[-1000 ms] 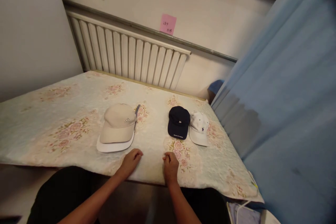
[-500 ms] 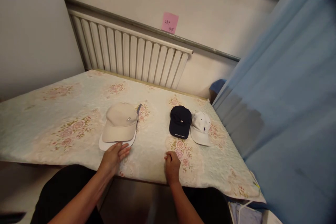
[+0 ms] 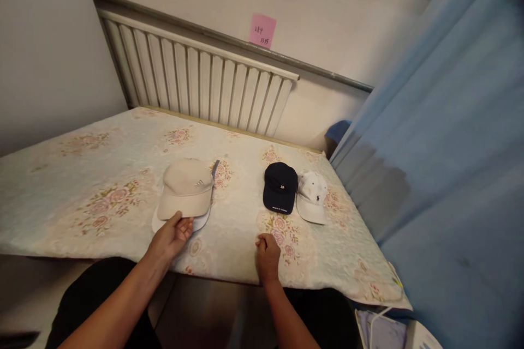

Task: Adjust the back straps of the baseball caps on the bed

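Note:
A beige baseball cap (image 3: 187,185) lies on top of a white cap (image 3: 200,222), of which only the brim's edge shows. My left hand (image 3: 174,234) has its thumb on the beige brim's front edge and its fingers curled beneath, between the two brims. Nothing shows in my right hand (image 3: 268,255), which rests as a loose fist near the front edge of the bed. Farther back on the right lies a navy cap (image 3: 280,188), and touching its right side is a white cap with a small dark logo (image 3: 312,197).
All the caps lie on a flower-patterned bed cover (image 3: 237,174). Behind it stand a white radiator (image 3: 196,76) and a wall with a pink note (image 3: 262,31). A blue curtain (image 3: 442,147) hangs along the right side. A bag (image 3: 387,332) is at the lower right.
My left hand has moved slightly up and left, and its thumb has closed onto the beige cap's brim. My right hand has stayed in place. The view has shifted slightly.

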{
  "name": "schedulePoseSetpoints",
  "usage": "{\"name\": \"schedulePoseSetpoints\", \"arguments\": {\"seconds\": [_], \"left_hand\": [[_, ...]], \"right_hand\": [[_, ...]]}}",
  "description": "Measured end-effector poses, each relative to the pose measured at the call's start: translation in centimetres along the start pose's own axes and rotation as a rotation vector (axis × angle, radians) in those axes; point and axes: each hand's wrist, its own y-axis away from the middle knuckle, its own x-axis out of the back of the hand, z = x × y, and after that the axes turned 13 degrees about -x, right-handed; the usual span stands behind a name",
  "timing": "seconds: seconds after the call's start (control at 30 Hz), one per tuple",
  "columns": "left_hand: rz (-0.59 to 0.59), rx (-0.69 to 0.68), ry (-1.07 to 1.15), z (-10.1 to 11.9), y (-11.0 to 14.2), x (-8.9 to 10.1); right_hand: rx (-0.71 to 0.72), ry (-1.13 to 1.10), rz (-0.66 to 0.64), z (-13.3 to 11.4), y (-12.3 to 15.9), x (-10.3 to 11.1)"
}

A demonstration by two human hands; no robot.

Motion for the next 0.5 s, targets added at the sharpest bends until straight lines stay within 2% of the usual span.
{"name": "schedulePoseSetpoints", "arguments": {"seconds": [0.33, 0.5], "left_hand": [[-0.021, 0.025, 0.083, 1.7, -1.7, -1.4], [-0.080, -0.013, 0.119, 3.6, -2.3, -2.3]], "right_hand": [[-0.009, 0.011, 0.001, -0.1, 0.0, 0.0], [-0.013, 0.007, -0.003, -0.5, 0.0, 0.2]]}}
